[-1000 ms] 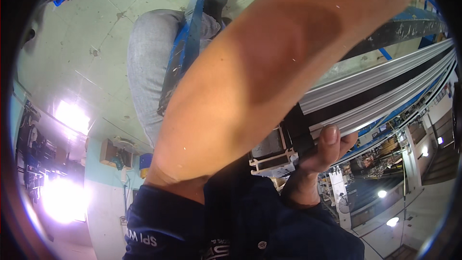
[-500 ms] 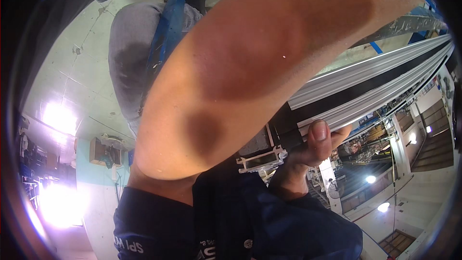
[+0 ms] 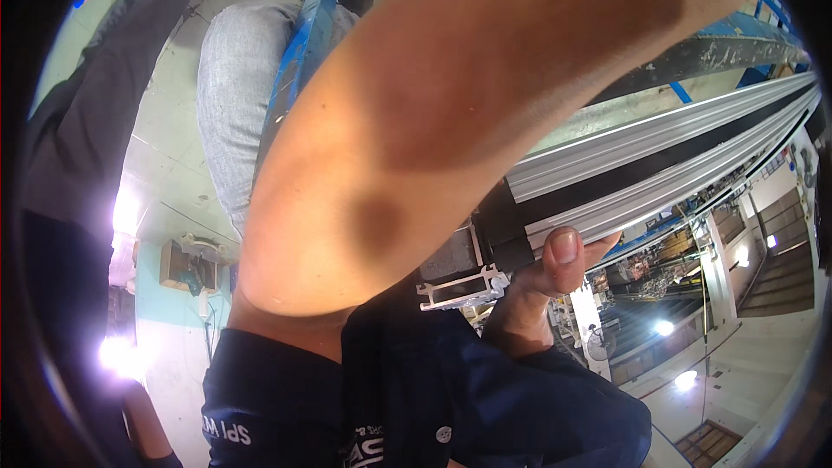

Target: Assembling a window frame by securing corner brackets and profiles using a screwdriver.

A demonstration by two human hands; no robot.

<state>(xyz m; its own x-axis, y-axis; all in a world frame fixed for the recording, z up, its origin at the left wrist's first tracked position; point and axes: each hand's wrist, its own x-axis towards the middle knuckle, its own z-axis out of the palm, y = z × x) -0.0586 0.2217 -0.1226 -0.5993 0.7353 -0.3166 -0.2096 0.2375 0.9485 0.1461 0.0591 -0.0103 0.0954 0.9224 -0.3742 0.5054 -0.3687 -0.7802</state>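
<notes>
My left forearm [image 3: 381, 173] crosses the middle of the view from the dark sleeve at lower left up to the upper right. Its hand lies beyond the picture's edge. My right hand [image 3: 550, 273] is at the near end of long silvery ribbed metal profiles [image 3: 607, 208]. Its thumb lies against the edge of the nearer profile, and the other fingers are mostly hidden behind it. Just left of this hand is the open end of a pale hollow profile [image 3: 464, 289], beside black block-like parts [image 3: 511, 251].
A blue and grey metal beam [image 3: 711, 52] runs behind the profiles. Legs in light grey jeans [image 3: 247, 95] show at upper left beside a blue bar [image 3: 303, 43]. Another person in dark trousers [image 3: 95, 130] stands at far left. A wooden box [image 3: 180, 267] is on the wall.
The other person at far left has come further into view. My left forearm, right hand and the profiles sit slightly differently in the picture; the right hand keeps its hold.
</notes>
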